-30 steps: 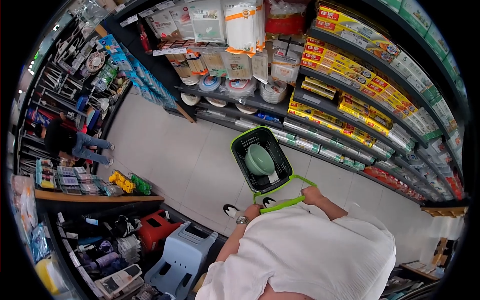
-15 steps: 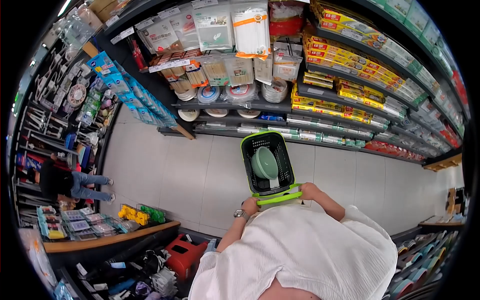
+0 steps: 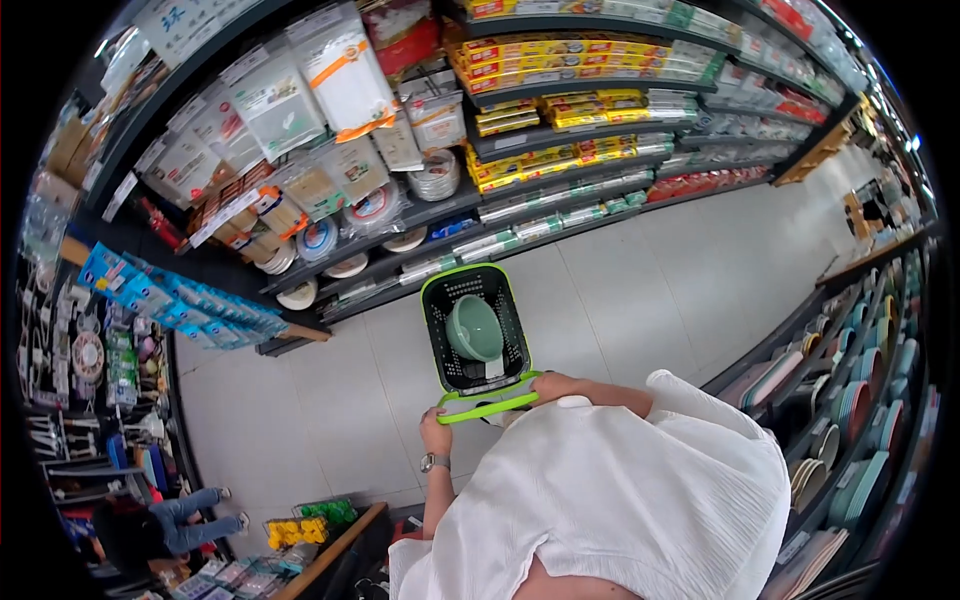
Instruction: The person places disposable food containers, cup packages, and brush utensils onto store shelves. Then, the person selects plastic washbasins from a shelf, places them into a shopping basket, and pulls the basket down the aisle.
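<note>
A black shopping basket with a lime-green rim (image 3: 427, 318) is in front of my body in the head view. Inside it lies a pale green bowl (image 3: 474, 328), tilted, with a small white label or paper by its lower edge. My left hand (image 3: 435, 430), with a watch on the wrist, is closed around the left end of the basket's green handle (image 3: 492, 408). At the handle's right end, my right hand (image 3: 553, 386) is closed too, its fingers partly hidden.
Ahead are shelves with yellow boxes (image 3: 570, 60), packaged bags (image 3: 345, 75) and stacked foil bowls (image 3: 435, 178). Blue hanging packets (image 3: 180, 295) jut out at left. Dishes (image 3: 850, 410) line the right shelves. A person in jeans (image 3: 190, 520) stands at lower left. Grey tiled floor (image 3: 620, 300) lies between.
My view has turned to the right; the front shelves now slant and more of the right dish shelves shows. Both hands still hold the basket handle, and the bowl remains inside.
</note>
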### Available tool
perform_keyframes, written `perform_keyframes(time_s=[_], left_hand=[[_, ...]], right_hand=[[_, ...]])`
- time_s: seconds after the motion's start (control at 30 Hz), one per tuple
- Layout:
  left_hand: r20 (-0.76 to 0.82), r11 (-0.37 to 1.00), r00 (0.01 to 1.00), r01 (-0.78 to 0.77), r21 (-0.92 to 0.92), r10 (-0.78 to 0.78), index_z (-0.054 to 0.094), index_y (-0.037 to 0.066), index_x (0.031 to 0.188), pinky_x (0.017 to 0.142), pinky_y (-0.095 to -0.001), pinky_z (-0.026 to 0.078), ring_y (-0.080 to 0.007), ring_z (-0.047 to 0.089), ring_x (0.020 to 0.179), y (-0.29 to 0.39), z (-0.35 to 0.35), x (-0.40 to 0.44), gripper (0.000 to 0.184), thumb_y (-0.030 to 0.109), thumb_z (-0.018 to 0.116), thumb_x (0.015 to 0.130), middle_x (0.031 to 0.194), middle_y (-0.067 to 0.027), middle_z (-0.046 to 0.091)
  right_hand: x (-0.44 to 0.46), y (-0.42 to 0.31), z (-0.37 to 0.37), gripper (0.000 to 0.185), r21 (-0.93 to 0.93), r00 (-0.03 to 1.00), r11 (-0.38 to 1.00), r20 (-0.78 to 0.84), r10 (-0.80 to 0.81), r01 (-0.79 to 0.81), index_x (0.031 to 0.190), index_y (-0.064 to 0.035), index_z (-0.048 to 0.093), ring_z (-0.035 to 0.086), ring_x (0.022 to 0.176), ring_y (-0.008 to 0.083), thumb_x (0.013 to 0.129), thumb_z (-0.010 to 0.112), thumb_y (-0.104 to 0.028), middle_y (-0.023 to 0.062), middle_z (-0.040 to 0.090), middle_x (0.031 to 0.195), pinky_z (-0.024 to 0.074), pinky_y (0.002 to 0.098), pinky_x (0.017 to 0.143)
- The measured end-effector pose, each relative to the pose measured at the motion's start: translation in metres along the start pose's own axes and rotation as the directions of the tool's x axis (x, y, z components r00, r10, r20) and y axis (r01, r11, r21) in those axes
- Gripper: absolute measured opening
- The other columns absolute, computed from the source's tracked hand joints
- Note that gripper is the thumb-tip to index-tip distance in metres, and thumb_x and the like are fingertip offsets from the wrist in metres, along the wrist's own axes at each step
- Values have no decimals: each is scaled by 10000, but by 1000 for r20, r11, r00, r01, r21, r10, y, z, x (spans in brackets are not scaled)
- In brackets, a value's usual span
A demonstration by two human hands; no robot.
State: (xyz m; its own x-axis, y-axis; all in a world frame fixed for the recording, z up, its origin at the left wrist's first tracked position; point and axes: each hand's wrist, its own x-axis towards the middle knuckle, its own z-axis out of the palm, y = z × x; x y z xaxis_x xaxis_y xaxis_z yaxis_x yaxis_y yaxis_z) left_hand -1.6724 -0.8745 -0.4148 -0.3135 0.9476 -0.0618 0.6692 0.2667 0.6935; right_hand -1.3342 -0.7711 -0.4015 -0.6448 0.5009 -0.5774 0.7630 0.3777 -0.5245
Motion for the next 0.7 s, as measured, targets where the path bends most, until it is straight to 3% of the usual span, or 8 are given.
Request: perform_keyframes(time_s=[0.07,0.17,0.33,0.4,0.53,0.6,0.7], left_hand=[[39,999,998,45,0,-45,723,36,870,778,-464,540,-414,676,865,3,8,-6,213,-69,591,739,900,-226,700],[68,995,993,99,-3,-99,726,45,881,778,-446,544,-404,687,845,21,26,-8,218,-66,590,751,864,-225,706],[137,992,986,106,-69,-95,736,57,901,790,-416,550,-373,705,847,47,69,-19,237,-56,583,758,874,-212,715],[255,992,967,20,-121,12,741,59,909,789,-404,555,-360,709,850,59,87,-25,239,-42,588,755,884,-194,721],[377,1000,926,-11,-22,18,741,68,899,793,-405,558,-357,706,864,75,114,-38,213,-7,608,750,896,-183,724],[473,998,881,-49,49,20,742,88,892,802,-407,557,-358,702,868,71,122,-43,153,80,696,746,907,-190,721],[467,991,880,-123,48,87,745,117,885,785,-438,554,-371,687,852,60,131,-57,183,190,789,723,890,-174,705]], right_hand=[[-19,-12,-19,382,42,995,996,-64,79,-76,922,-13,722,682,890,403,778,685,-364,244,698,909,551,481,824],[-28,10,-18,314,-40,966,998,-257,27,-39,838,10,697,681,851,398,730,694,-285,238,689,864,556,484,783],[-68,38,-40,246,-87,945,986,-308,107,-140,806,-8,712,692,846,380,711,709,-236,222,696,849,556,478,779],[-81,61,-43,228,-108,942,973,-291,167,-206,818,-20,715,693,881,358,703,708,-217,203,700,871,559,459,791],[-118,85,-44,207,-116,944,966,-265,196,-233,829,-25,719,691,903,344,704,699,-189,191,703,892,562,446,795],[-132,90,-31,194,-95,949,968,-243,202,-230,843,-29,723,688,911,344,711,691,-167,187,705,895,561,448,793],[-149,92,1,175,-25,935,954,-209,287,-299,829,-28,723,687,887,356,716,691,-158,197,700,874,556,460,788]])
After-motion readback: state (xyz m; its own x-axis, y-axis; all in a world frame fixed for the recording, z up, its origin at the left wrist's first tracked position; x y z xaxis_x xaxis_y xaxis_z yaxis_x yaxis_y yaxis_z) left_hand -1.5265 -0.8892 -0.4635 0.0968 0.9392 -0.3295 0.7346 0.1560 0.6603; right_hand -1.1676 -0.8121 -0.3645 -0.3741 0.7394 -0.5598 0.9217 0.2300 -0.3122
